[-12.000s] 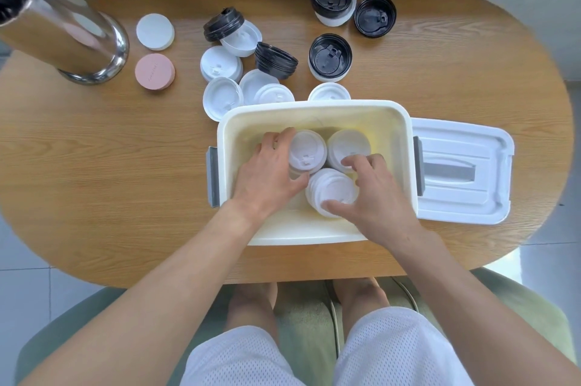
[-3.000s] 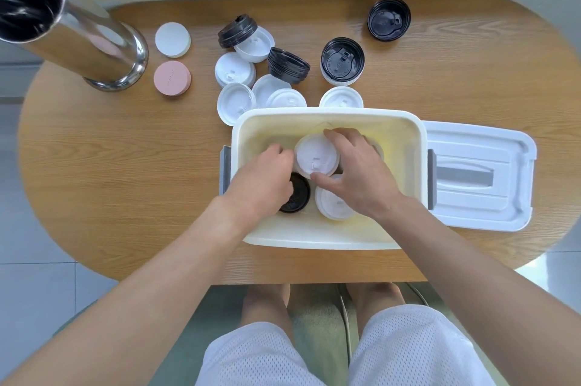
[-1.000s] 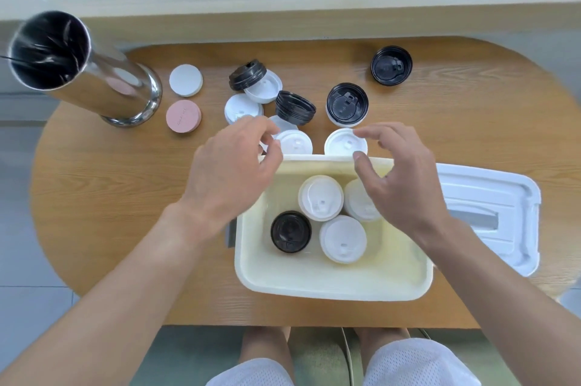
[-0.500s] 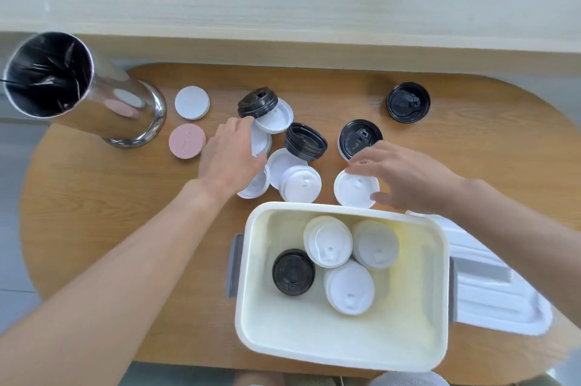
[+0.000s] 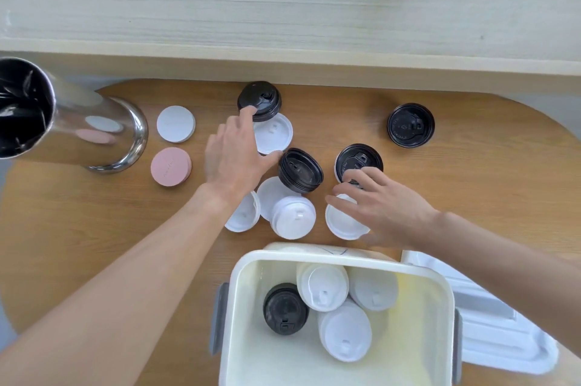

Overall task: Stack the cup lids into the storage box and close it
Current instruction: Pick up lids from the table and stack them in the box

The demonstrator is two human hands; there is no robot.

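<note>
the storage box [image 5: 446, 307] is sitting open at the near edge of the wooden table [image 5: 487, 197], a cream tub with grey latches on its two short sides. four stacks of cup lids are standing inside it: one black stack [image 5: 285, 308] at the left and three white stacks [image 5: 323, 286] crowding together beside it, one of them tilting toward the camera. the box's white cover [image 5: 503, 338] is lying flat on the table just right of the box, partly hidden by the right forearm.

beyond the box, loose lids are lying in a cluster. four black pieces are showing: one far black lid [image 5: 259, 100], a tilted black stack [image 5: 300, 170] in the middle, a black lid [image 5: 358, 161] next to it, and a lone black lid [image 5: 410, 125] well apart at the right. about five white pieces are showing, though the hands are covering parts of some, so the count is uncertain. every lid is round with a raised rim and a small sip tab.

the left hand [image 5: 234, 154] is reaching out with straight, spread fingers, its forefinger tip touching the far black lid and its thumb lying near the tilted black stack; it is grasping nothing. the right hand [image 5: 383, 206] is hovering over a white lid [image 5: 344, 222], fingers loosely extended toward the black lid beside it; i cannot tell whether it is touching either.

at the left, a steel tumbler [image 5: 94, 134] is standing beside one white disc [image 5: 175, 123] and one pink disc [image 5: 170, 166].
</note>
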